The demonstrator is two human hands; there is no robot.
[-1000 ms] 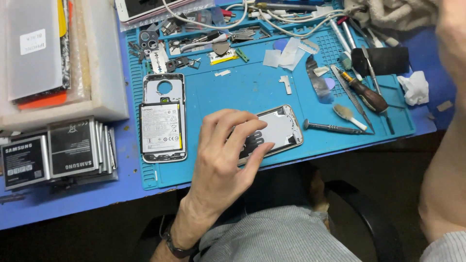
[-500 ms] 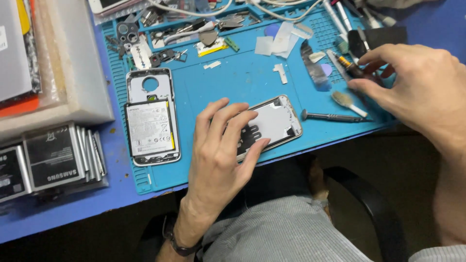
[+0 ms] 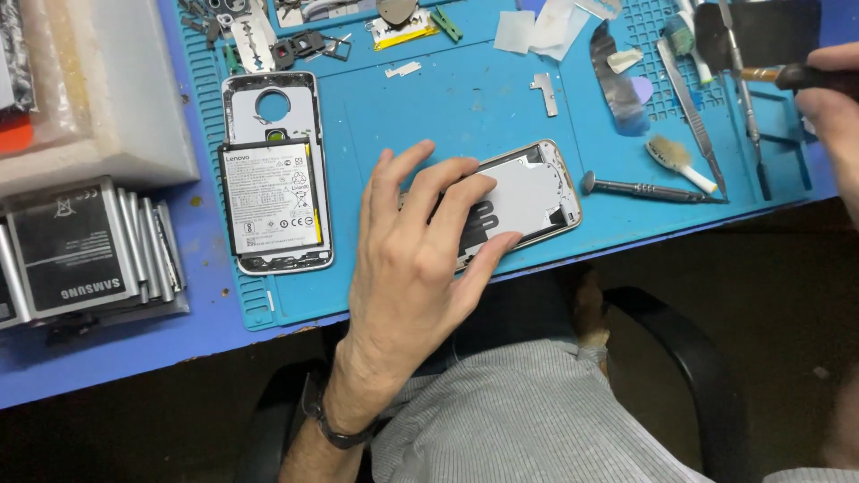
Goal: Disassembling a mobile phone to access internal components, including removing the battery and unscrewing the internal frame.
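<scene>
While the left hand [image 3: 412,268] stays pressed flat on the opened phone [image 3: 528,197], the right hand [image 3: 828,89] has closed on a screwdriver [image 3: 778,74]. Tool work can begin.

- I'm looking at a phone repair workshop: a blue work mat [image 3: 429,107] covers the tabletop [image 3: 107,358].
- On it lie an opened phone [image 3: 528,192], a second phone shell with its battery [image 3: 271,199] bared, tweezers [image 3: 691,107], a screwdriver [image 3: 644,189] and small brushes.
- Spare batteries [image 3: 85,246] stand stacked at the left.
</scene>
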